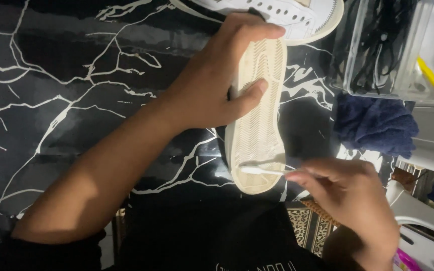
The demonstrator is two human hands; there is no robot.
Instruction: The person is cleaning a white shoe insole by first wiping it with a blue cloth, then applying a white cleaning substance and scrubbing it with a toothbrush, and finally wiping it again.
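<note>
On black marble top, cream ridged shoe sole (258, 115), left hand (217, 80) steadying

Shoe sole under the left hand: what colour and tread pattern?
The shoe sole is cream, with a fine zigzag tread. The head view shows it best.

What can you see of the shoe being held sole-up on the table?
The shoe lies sole-up on the black marbled table, toe end toward the person. Its cream rubber outsole has a zigzag tread and looks slightly soiled. The left hand grips its middle; the right hand presses a white brush against the tread.
</note>
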